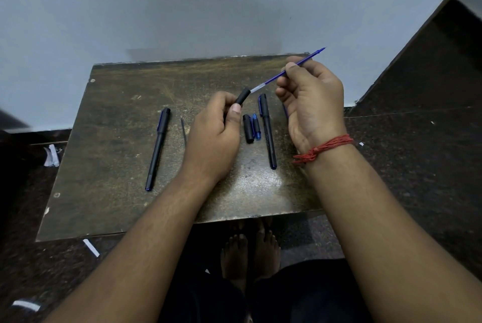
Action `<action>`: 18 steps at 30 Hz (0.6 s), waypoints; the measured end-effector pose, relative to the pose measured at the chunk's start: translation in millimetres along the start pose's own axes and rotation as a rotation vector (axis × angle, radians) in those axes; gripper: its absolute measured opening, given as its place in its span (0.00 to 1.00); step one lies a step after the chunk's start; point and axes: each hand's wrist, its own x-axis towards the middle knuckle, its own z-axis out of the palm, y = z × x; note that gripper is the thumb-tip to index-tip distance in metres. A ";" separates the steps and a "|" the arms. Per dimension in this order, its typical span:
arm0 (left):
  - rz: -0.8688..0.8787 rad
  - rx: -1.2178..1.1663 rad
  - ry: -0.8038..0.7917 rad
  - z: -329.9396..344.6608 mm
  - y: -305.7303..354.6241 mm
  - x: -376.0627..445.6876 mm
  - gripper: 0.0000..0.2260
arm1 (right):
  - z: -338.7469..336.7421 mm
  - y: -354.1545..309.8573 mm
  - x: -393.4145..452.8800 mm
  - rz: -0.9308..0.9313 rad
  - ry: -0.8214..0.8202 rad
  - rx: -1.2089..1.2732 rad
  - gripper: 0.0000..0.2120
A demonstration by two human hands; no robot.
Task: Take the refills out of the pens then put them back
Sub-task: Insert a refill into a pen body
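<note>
— What's in the middle of the frame?

— A blue refill, slanting from centre up toward the upper right, its tip in the air past the far edge of the bench. Its lower, clear end sits at the mouth of a black pen barrel.

— Who holds what?

— The right hand, right of centre, has its fingertips curled together around the refill partway along it. The left hand, just left of centre, is wrapped round the barrel, thumb pressed on its side; only the barrel's top end shows above the fingers.

— Is the refill inside the barrel?

— The end meets the opening; how far in it goes, I can't tell.

— And below the hands?

— Between them on the bench lie a black cap and, touching its right side, a small blue piece. Just right of those lies a capped black pen, pointing toward the lower edge. Another capped pen lies well apart on the left, tilted a little. Between it and the left hand there's a thin grey stick, too faint to name.

— Anything else?

— A red thread is tied around the right wrist. White paper scraps lie on the dark floor at the left, and bare feet show under the bench's near edge.
</note>
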 end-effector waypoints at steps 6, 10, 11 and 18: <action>0.015 0.007 -0.022 -0.1 0.1 0.1 0.05 | -0.7 0.4 0.9 -0.014 -0.005 -0.008 0.06; 0.029 0.009 -0.023 -1.2 1.7 0.1 0.04 | -0.7 0.2 0.8 -0.022 -0.004 -0.025 0.04; 0.032 0.016 -0.027 -1.3 2.3 0.0 0.04 | -0.8 -0.1 0.8 -0.030 0.002 -0.026 0.04; 0.040 0.023 -0.038 -1.0 2.6 -0.3 0.05 | -2.6 -0.3 2.1 -0.082 -0.018 -0.135 0.04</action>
